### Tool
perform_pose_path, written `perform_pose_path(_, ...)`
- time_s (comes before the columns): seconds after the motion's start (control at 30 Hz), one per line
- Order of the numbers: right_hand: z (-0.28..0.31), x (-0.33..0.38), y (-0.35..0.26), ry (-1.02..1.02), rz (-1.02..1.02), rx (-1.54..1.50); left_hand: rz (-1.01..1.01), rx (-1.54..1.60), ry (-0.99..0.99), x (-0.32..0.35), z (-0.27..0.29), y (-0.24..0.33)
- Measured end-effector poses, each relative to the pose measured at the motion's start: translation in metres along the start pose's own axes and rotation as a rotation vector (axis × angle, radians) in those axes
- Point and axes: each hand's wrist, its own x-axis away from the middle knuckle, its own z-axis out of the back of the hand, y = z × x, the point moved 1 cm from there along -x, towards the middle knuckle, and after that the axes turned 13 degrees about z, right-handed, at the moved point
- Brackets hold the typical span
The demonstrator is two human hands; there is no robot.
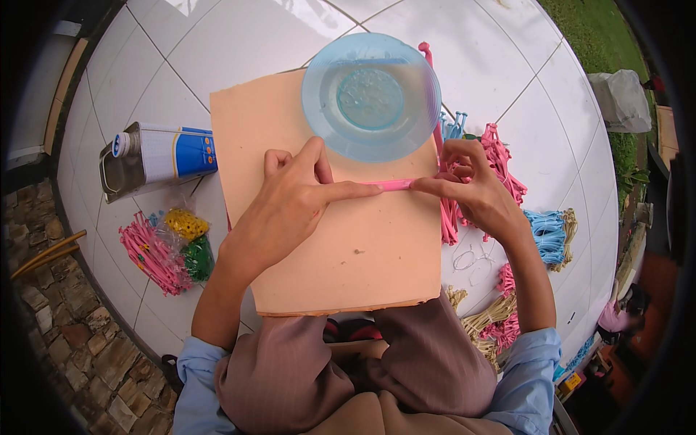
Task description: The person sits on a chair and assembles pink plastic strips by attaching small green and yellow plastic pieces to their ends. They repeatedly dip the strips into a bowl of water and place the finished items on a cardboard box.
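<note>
A short, narrow pink strip (395, 185), perhaps flattened tubing, is stretched level between my two hands over a peach-coloured board (326, 268) across my lap. My left hand (284, 206) pinches its left end with thumb and finger, the other fingers curled. At its right end my right hand (480, 190) does the same, fingers bent above the thumb. Just beyond the strip, a translucent blue plate (317, 119) rests on the far part of the board. Small clear bits seem to lie in its middle; I cannot make out what they are.
Left of the board stand a metal can (161, 161), a pink bundle (152, 255), and small bags of yellow (185, 223) and green pieces (197, 258). On the right tiles lie pink (500, 163), light blue (544, 235) and beige bundles (487, 320).
</note>
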Motion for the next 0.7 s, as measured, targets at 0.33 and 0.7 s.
perform_pose_path(0.33,0.001,-0.005,-0.001,0.030,-0.025,0.005,-0.018,-0.013,0.016,-0.002,0.001,0.001)
perform_pose_path(0.7,-0.028,0.012,0.015,0.462,-0.016,-0.362,-0.038,-0.021,0.097,0.005,-0.005,0.001)
